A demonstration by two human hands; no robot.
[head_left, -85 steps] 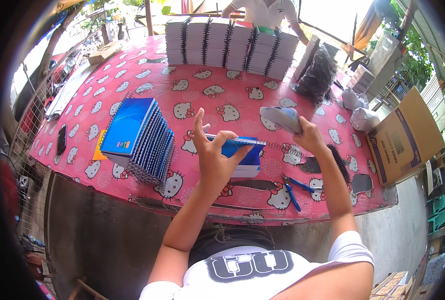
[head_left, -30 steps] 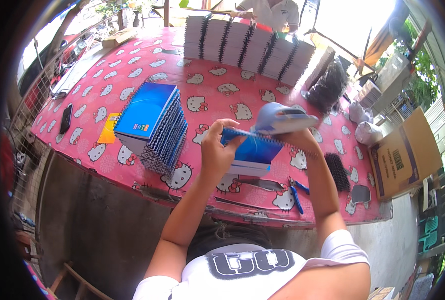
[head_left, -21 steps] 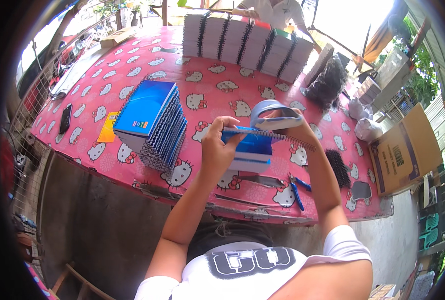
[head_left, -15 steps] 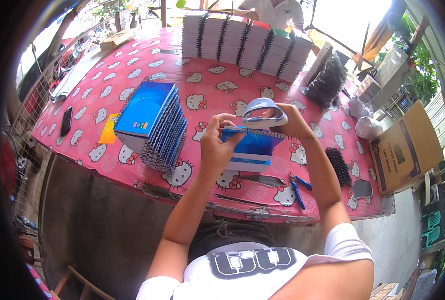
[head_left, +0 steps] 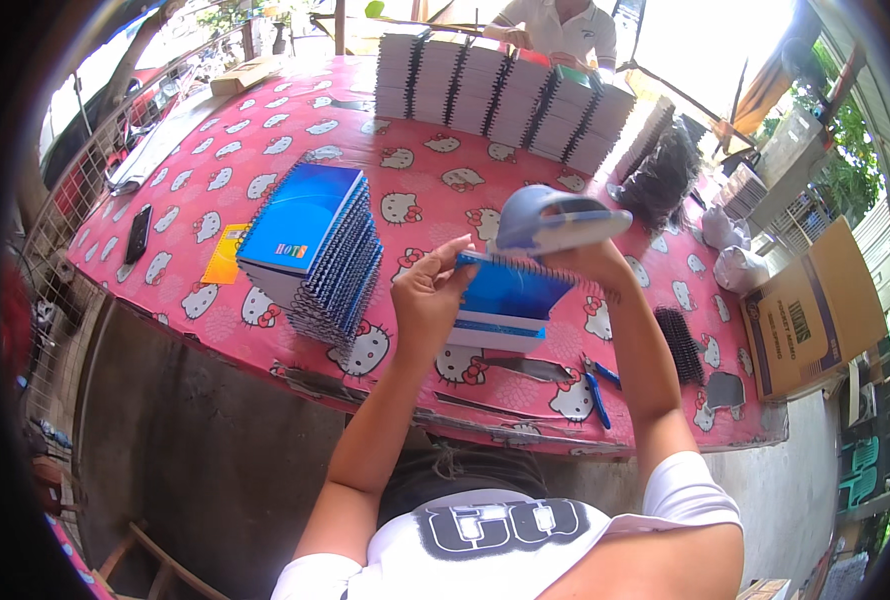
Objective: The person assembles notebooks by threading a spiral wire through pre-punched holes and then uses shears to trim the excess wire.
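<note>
A blue-covered notebook (head_left: 510, 290) lies in front of me on a small stack of notebooks (head_left: 505, 336), with a dark wire spiral (head_left: 550, 269) along its far edge and trailing out past its right end. At the left end of that edge, my left hand (head_left: 431, 290) is closed, thumb and fingertips pinching the corner by the spiral. My right hand (head_left: 597, 262) is closed round the handle of a blue-grey and white loop-handled tool (head_left: 527, 222), just above the spiral. The tool's underside and most of the right fingers are hidden.
Left stands a tall stack of blue spiral notebooks (head_left: 300, 220), beside a yellow notebook (head_left: 226, 254) and a phone (head_left: 138, 235). Blue-handled pliers (head_left: 598, 395), black spirals (head_left: 678, 345) and a cardboard box (head_left: 815, 310) lie right. Thick bound stacks (head_left: 505, 95) stand far back, a person (head_left: 562, 35) behind.
The loop-handled tool has tilted and shifted right and slightly nearer the camera in my right hand. My left fingers have loosened slightly at the notebook's corner. The whole view has shifted a little.
</note>
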